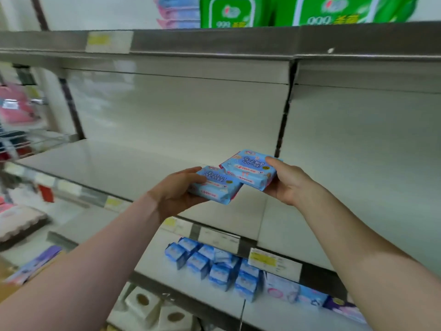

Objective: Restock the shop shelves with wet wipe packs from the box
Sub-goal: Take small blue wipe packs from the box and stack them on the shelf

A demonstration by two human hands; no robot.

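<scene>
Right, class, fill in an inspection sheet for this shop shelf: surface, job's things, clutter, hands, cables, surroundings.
Surface: pale metal shelf, level with the hands.
Job's things: two light-blue plastic wet wipe packs, left pack and right pack, corners overlapping.
Clutter: nothing seen.
Hands: left hand grips left pack; right hand grips right pack.
Cables: nothing seen.
Surroundings: green packs above; small blue packs and white tissue rolls below.
</scene>
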